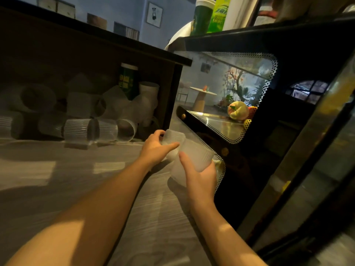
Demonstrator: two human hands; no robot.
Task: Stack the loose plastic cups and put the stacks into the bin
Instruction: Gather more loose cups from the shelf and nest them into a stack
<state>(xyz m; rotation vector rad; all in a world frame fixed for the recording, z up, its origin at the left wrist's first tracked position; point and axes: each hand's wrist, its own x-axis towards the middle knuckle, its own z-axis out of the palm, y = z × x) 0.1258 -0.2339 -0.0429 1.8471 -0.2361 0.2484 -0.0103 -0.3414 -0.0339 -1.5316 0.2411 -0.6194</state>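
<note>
Both hands work low over the pale wood-grain floor [80, 181]. The right hand [199, 177] grasps a frosted ribbed cup [194, 156] from below, thumb up along its side, the cup tilted with its rim up and to the right. The left hand [155, 146] curls its fingers round a second ribbed cup [173, 137], which touches the first at its upper left. Behind them, loose clear cups [84, 131] lie on their sides in a heap under a dark shelf [96, 41]. A black glass-fronted cabinet [288, 121] stands just right of the hands.
</note>
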